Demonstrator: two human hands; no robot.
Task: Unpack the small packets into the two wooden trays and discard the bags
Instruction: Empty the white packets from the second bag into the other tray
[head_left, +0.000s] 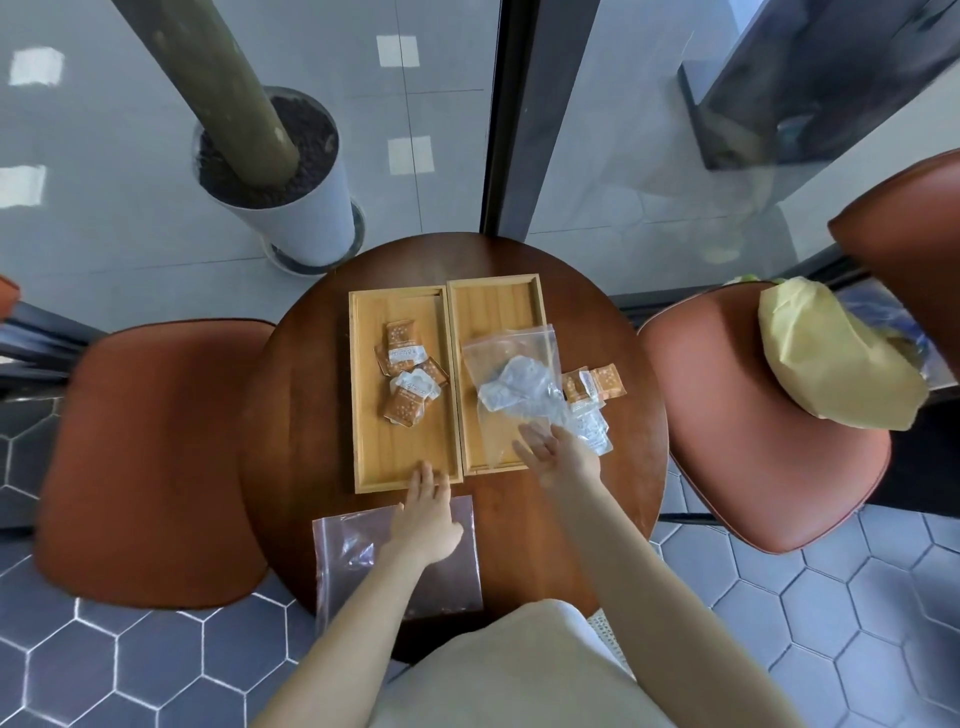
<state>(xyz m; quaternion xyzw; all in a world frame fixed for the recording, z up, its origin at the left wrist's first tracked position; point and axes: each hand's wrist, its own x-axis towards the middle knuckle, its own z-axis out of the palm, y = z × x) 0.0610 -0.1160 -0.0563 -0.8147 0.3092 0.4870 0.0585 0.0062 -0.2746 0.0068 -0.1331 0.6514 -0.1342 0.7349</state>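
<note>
Item 1, counter (311, 415): round, dark wood, carrying all the goods listed below.

Item 2, left tray (363, 415): we count a loose cluster of orange-and-white packets (410, 376) in its middle; the near and far ends are bare wood. We judge this tray's share already unpacked.

Item 3, right tray (496, 306): no packets lie loose in it as far as we can see. A clear zip bag (511, 364), still bulging with pale contents, sprawls across it and over its right rim.

Item 4, stray packets (597, 387): a few orange ones on the counter just beside the right tray, with some clear wrapped pieces nearer us. Not yet in any tray.

Item 5, empty bag (447, 561): flat, transparent, on the counter's near edge, not yet discarded.

Item 6, left hand (428, 512): open, palm down, resting on the empty bag, fingertips touching the left tray's near rim. It grips nothing.

Item 7, right hand (558, 449): open, fingers spread, at the near end of the full bag; whether it touches the plastic we cannot tell.

Balance, by our reckoning: roughly half done. Left to do: empty the second bag, gather the strays, discard both bags.
</note>
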